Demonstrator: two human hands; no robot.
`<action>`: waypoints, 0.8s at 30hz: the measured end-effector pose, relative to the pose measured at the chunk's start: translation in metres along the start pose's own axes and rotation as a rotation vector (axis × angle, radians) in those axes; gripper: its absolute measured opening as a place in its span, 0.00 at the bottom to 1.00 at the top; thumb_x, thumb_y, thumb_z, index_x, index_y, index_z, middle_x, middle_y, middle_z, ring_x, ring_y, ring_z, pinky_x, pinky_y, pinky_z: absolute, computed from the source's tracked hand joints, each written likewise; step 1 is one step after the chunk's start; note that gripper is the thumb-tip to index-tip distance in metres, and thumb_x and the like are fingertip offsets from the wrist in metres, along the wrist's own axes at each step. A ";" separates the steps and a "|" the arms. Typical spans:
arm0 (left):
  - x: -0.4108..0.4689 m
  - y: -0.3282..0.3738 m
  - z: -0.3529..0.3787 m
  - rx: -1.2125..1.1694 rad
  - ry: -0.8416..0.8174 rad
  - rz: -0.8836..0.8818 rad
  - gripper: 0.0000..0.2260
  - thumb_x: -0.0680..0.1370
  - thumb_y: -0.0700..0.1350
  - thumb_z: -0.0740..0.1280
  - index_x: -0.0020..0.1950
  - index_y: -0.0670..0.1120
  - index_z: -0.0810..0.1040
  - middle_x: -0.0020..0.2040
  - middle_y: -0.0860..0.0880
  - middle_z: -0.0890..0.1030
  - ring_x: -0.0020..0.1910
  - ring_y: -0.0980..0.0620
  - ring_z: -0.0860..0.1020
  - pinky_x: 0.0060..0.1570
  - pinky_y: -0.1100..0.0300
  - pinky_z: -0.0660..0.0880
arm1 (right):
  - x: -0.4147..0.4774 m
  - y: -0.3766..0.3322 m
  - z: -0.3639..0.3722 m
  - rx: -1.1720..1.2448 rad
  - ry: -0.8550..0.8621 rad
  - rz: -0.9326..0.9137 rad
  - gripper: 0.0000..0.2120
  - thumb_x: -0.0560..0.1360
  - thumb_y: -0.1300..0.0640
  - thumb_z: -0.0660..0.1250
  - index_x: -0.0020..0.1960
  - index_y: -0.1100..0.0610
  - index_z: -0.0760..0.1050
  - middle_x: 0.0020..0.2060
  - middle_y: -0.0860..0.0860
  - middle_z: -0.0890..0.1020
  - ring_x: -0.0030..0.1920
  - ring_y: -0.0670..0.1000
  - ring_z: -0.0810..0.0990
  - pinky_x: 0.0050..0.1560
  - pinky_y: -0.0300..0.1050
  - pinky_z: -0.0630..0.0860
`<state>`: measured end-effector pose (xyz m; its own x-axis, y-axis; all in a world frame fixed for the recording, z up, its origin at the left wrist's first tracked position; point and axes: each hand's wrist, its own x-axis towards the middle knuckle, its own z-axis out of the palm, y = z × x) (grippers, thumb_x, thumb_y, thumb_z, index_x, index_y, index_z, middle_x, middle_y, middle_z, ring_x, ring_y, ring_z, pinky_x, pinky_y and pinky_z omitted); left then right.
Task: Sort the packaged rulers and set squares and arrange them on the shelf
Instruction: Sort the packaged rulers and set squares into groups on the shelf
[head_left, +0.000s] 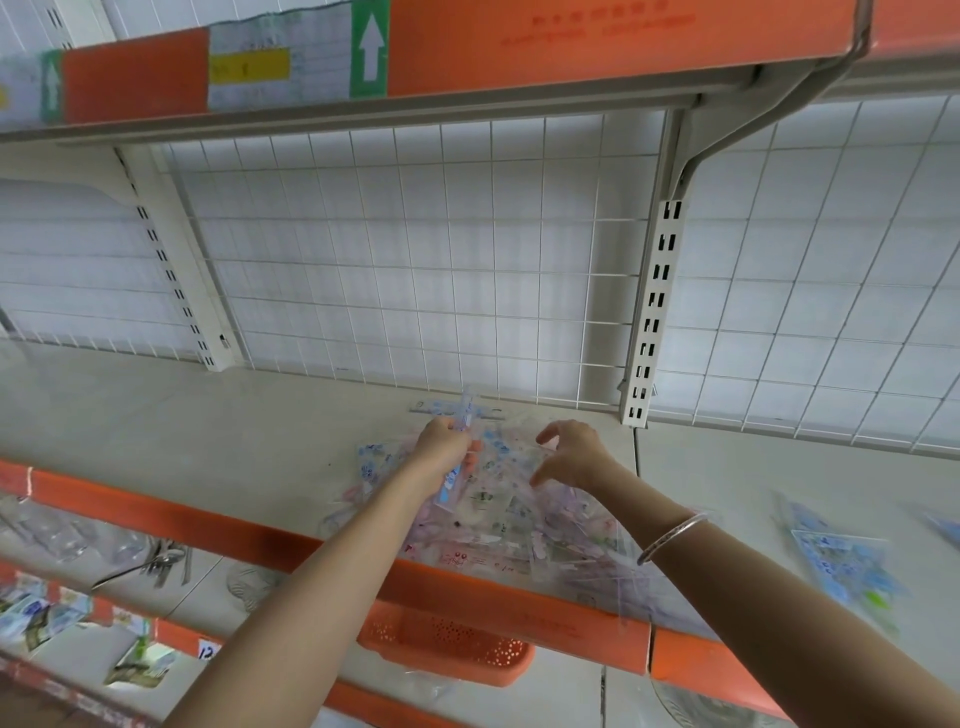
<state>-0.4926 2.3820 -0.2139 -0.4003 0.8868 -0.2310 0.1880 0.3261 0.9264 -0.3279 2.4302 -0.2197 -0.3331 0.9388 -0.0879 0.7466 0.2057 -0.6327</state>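
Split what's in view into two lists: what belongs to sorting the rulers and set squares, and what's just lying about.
Belongs to the job:
- packaged ruler gripped in the left hand
- pile of packets under the open right hand
- blue-printed packets further right
- shelf

Just lying about:
- orange basket on the shelf below
- metal cutlery
- bracelet

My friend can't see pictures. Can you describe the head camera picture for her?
The left hand holds a packaged ruler above a messy pile of packaged rulers and set squares on a cream shelf; the open right hand reaches over it.
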 end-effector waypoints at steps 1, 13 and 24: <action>-0.001 0.000 0.001 0.002 -0.005 0.006 0.12 0.79 0.32 0.56 0.60 0.39 0.70 0.40 0.45 0.77 0.32 0.52 0.73 0.29 0.62 0.72 | -0.001 0.001 0.000 0.037 0.015 0.017 0.31 0.60 0.58 0.81 0.61 0.56 0.75 0.59 0.58 0.75 0.55 0.55 0.75 0.58 0.47 0.73; -0.010 -0.004 0.012 -0.006 -0.031 0.028 0.18 0.79 0.31 0.56 0.68 0.40 0.66 0.44 0.43 0.79 0.33 0.50 0.72 0.32 0.59 0.71 | -0.014 0.019 -0.028 0.324 -0.004 0.143 0.19 0.67 0.71 0.72 0.55 0.61 0.73 0.37 0.58 0.79 0.38 0.55 0.78 0.37 0.42 0.73; -0.019 -0.005 0.015 0.044 -0.009 0.070 0.21 0.79 0.29 0.56 0.72 0.40 0.64 0.46 0.43 0.79 0.35 0.53 0.73 0.32 0.63 0.72 | -0.044 0.013 -0.055 0.532 -0.140 0.159 0.19 0.69 0.76 0.68 0.55 0.64 0.69 0.39 0.63 0.79 0.26 0.51 0.80 0.22 0.35 0.72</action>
<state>-0.4725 2.3684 -0.2184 -0.3766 0.9108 -0.1693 0.2545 0.2775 0.9264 -0.2719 2.4065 -0.1815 -0.3407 0.8937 -0.2919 0.4129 -0.1367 -0.9004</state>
